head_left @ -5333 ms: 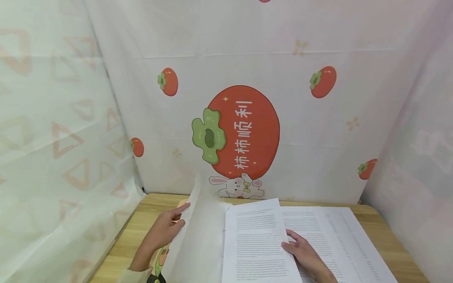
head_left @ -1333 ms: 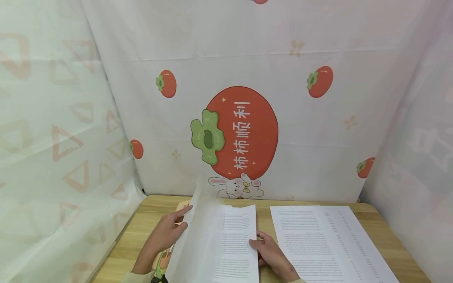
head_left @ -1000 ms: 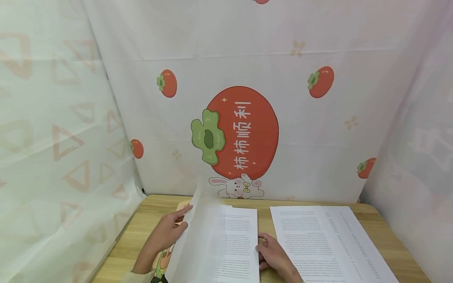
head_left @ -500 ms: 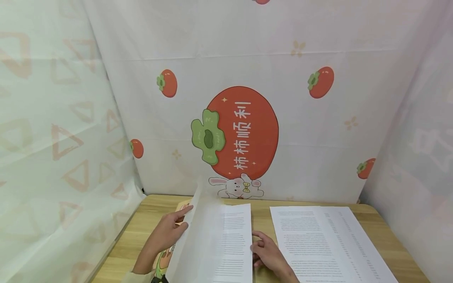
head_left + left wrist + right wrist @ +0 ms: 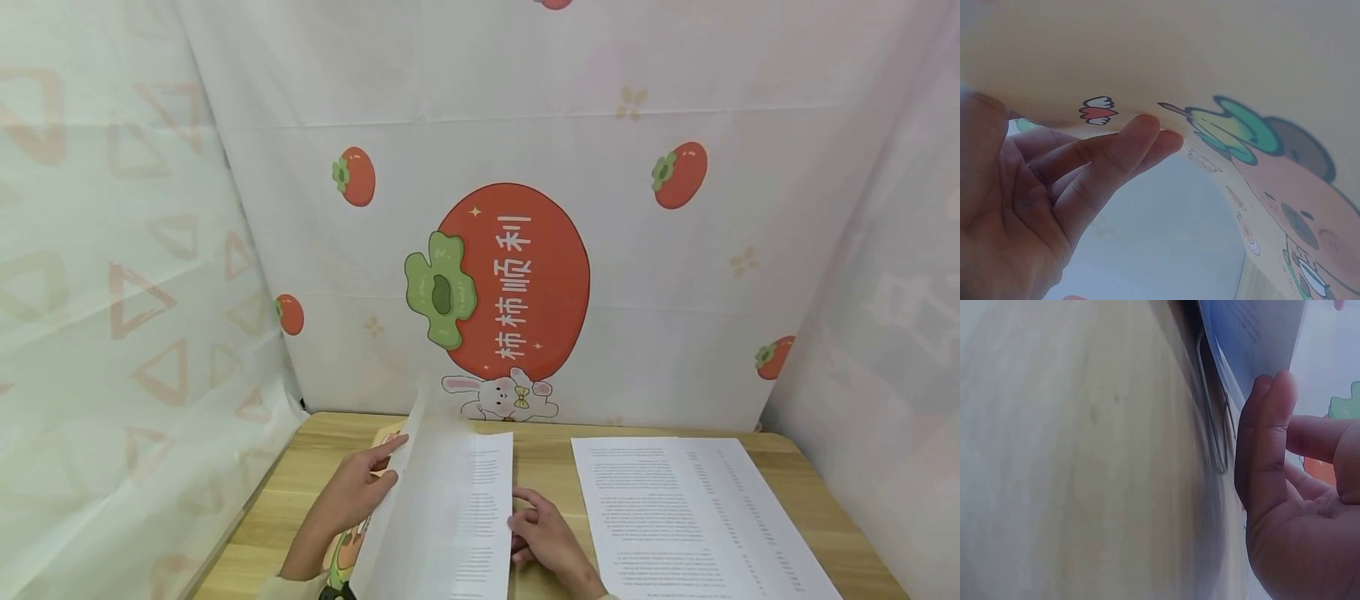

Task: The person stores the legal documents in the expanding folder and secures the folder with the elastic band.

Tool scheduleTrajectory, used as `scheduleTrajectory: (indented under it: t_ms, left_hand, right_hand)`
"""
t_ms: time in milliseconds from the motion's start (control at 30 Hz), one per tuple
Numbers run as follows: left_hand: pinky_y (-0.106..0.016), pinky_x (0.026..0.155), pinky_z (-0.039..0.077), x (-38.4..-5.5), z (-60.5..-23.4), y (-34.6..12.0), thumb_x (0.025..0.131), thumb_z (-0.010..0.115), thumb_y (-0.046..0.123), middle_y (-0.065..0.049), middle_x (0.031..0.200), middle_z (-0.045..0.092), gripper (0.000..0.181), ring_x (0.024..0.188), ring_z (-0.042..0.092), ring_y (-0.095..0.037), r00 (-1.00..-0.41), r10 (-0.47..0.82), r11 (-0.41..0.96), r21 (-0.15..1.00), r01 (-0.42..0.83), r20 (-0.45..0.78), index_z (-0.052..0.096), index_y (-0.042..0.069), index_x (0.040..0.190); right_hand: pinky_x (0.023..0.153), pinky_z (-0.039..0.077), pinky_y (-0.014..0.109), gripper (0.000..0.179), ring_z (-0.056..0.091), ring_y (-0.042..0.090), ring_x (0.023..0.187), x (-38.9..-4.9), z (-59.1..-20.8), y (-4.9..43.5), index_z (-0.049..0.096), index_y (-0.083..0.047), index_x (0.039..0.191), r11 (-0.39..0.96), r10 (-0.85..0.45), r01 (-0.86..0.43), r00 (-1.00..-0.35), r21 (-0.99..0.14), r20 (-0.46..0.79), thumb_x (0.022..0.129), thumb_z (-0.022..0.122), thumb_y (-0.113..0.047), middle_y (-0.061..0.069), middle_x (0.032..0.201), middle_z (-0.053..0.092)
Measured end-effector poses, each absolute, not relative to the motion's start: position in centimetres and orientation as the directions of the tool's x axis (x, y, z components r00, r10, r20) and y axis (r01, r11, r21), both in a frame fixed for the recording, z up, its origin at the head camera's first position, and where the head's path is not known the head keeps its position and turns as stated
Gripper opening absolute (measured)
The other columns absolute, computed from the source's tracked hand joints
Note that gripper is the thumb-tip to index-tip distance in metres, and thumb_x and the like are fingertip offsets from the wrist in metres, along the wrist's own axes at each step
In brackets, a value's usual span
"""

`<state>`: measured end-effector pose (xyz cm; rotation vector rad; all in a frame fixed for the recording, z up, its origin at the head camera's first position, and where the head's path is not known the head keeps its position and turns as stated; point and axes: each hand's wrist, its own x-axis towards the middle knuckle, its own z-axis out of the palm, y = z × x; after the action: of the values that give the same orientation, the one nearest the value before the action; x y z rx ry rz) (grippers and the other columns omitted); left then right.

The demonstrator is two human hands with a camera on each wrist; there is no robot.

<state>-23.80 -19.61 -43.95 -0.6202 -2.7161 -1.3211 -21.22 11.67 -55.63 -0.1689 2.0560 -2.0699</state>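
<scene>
My left hand pinches the edge of a raised folder cover. Its inner side is pale and plain in the head view; in the left wrist view the outside shows a cartoon bear, with the thumb and a finger meeting at the cover's edge. A printed sheet lies partly behind the cover, so only its right strip shows. At that sheet's right edge, my right hand holds on with thumb and fingertips. The right wrist view has a thin metal wire loop below the paper.
More printed sheets lie flat and overlapping on the right of the wooden table. Behind the table hangs a white cloth with persimmon and rabbit prints. Further pale cloths close off both sides.
My right hand has moved left with the printed sheet, and more of it is hidden behind the cover. The left hand keeps the cover raised in nearly the same place.
</scene>
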Motion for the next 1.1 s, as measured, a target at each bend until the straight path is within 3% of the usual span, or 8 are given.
scheduleTrajectory:
  t_ms: [433, 600, 700, 733, 800, 933, 1000, 1100]
  left_hand:
    - [-0.022, 0.045, 0.036, -23.9, -44.2, -19.7, 0.094, 0.057, -0.003, -0.032, 0.143, 0.051, 0.053, 0.049, 0.022, -0.001, -0.91, 0.341, 0.544, 0.741, 0.395, 0.235, 0.057, 0.004, 0.147]
    - [-0.023, 0.045, 0.038, -23.7, -44.0, -19.6, 0.094, 0.057, -0.003, -0.032, 0.143, 0.051, 0.053, 0.054, 0.03, -0.003, -0.912, 0.334, 0.541, 0.743, 0.394, 0.24, 0.057, 0.003, 0.147]
    - [-0.022, 0.046, 0.036, -23.7, -44.0, -19.5, 0.094, 0.056, -0.003, -0.026, 0.128, 0.063, 0.053, 0.053, 0.027, -0.003, -0.914, 0.332, 0.548, 0.742, 0.387, 0.232, 0.057, 0.005, 0.147]
    - [-0.021, 0.046, 0.034, -23.7, -44.0, -19.5, 0.094, 0.056, -0.003, -0.023, 0.113, 0.066, 0.054, 0.052, 0.025, -0.003, -0.916, 0.331, 0.549, 0.744, 0.382, 0.226, 0.057, 0.005, 0.147]
    - [-0.021, 0.046, 0.033, -23.7, -43.9, -19.5, 0.095, 0.055, -0.003, -0.023, 0.114, 0.065, 0.054, 0.051, 0.02, -0.004, -0.918, 0.33, 0.548, 0.746, 0.377, 0.222, 0.057, 0.005, 0.148]
    - [-0.024, 0.049, 0.04, -23.7, -43.8, -19.6, 0.094, 0.055, -0.004, -0.034, 0.137, 0.056, 0.054, 0.058, 0.033, -0.005, -0.916, 0.325, 0.543, 0.747, 0.384, 0.235, 0.057, 0.004, 0.147]
    - [-0.025, 0.05, 0.042, -23.7, -43.8, -19.6, 0.094, 0.056, -0.004, -0.032, 0.145, 0.049, 0.053, 0.066, 0.043, -0.004, -0.914, 0.321, 0.545, 0.741, 0.391, 0.246, 0.057, 0.004, 0.147]
    - [-0.024, 0.047, 0.039, -23.7, -43.8, -19.6, 0.094, 0.056, -0.004, -0.032, 0.145, 0.049, 0.053, 0.059, 0.036, -0.004, -0.913, 0.327, 0.539, 0.746, 0.391, 0.243, 0.057, 0.004, 0.147]
  right_hand:
    - [0.055, 0.058, 0.035, 0.052, 0.067, 0.02, 0.067, -21.4, -55.7, 9.8, 0.045, 0.005, 0.149, 0.004, -0.244, 0.062, -0.968, -0.998, -0.061, 0.099, 0.057, -0.003, 0.01, 0.091, 0.07]
    - [0.056, 0.059, 0.037, 0.054, 0.067, 0.022, 0.067, -21.5, -55.7, 9.2, 0.042, 0.006, 0.151, 0.003, -0.259, 0.057, -0.964, -0.998, -0.056, 0.1, 0.056, -0.003, 0.01, 0.091, 0.07]
    - [0.056, 0.059, 0.037, 0.054, 0.068, 0.023, 0.067, -21.5, -55.7, 8.8, 0.041, 0.007, 0.151, -0.004, -0.264, 0.06, -0.963, -0.998, -0.057, 0.099, 0.056, -0.001, 0.011, 0.09, 0.07]
    - [0.056, 0.059, 0.037, 0.054, 0.068, 0.022, 0.067, -21.6, -55.7, 8.6, 0.041, 0.008, 0.151, -0.008, -0.266, 0.06, -0.962, -0.998, -0.056, 0.099, 0.056, 0.0, 0.01, 0.09, 0.07]
    - [0.056, 0.059, 0.036, 0.055, 0.067, 0.022, 0.067, -21.6, -55.7, 8.3, 0.041, 0.007, 0.151, -0.013, -0.269, 0.065, -0.961, -0.998, -0.059, 0.099, 0.056, 0.0, 0.011, 0.089, 0.069]
    - [0.056, 0.059, 0.033, 0.055, 0.065, 0.019, 0.066, -21.6, -55.7, 7.8, 0.041, 0.007, 0.152, -0.025, -0.282, 0.071, -0.958, -0.997, -0.061, 0.099, 0.057, 0.002, 0.01, 0.085, 0.067]
    - [0.056, 0.058, 0.031, 0.056, 0.065, 0.018, 0.065, -21.6, -55.7, 7.6, 0.04, 0.008, 0.152, -0.026, -0.285, 0.074, -0.956, -0.997, -0.064, 0.099, 0.058, 0.003, 0.01, 0.084, 0.066]
    - [0.054, 0.057, 0.03, 0.057, 0.064, 0.017, 0.064, -21.6, -55.9, 7.4, 0.04, 0.009, 0.152, -0.019, -0.285, 0.073, -0.956, -0.997, -0.065, 0.098, 0.059, 0.004, 0.009, 0.084, 0.065]
